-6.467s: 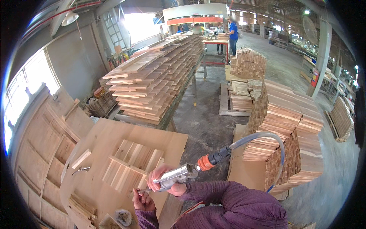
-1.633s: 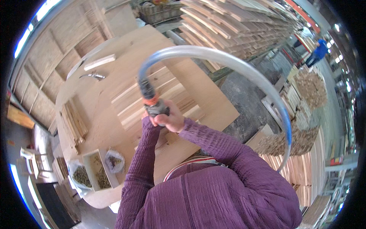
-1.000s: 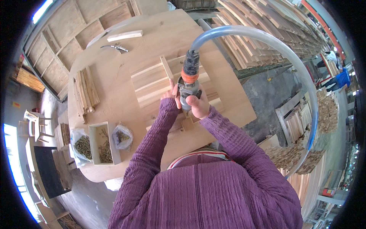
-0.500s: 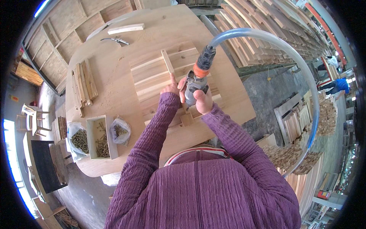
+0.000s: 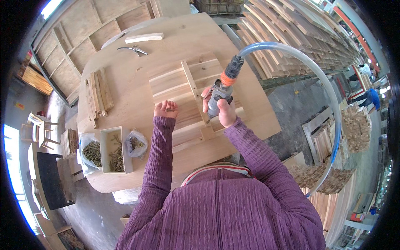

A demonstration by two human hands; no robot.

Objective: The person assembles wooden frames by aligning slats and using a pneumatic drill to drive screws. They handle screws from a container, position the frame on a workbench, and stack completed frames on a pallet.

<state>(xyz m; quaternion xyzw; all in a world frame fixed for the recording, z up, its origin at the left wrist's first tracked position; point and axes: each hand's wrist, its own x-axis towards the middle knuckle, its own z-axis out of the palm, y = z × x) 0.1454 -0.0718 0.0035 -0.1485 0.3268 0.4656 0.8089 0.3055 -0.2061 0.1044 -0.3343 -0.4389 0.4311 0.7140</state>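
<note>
My right hand (image 5: 221, 109) grips a grey pneumatic screwdriver (image 5: 217, 95) with an orange collar, pointed down at a thin wooden cross batten (image 5: 192, 85). A clear blue air hose (image 5: 316, 79) arcs from the tool to the right. The batten lies across several pale planks (image 5: 175, 83) laid side by side on the wooden workbench (image 5: 125, 62). My left hand (image 5: 166, 110) rests on the planks just left of the tool, fingers curled around what look like a few small screws.
A box of screws (image 5: 111, 150) and two plastic bags of screws (image 5: 135, 143) sit at the bench's near left. Thin slats (image 5: 98, 93) lie at the left, pliers (image 5: 132, 50) and a wood block (image 5: 143, 38) at the far edge. Stacked boards (image 5: 291, 37) fill the right. Another person (image 5: 370, 98) stands far right.
The view tipped from looking across the hall to looking down at the bench. My left hand has come off the tool and moved left onto the planks; the tool stays over the batten.
</note>
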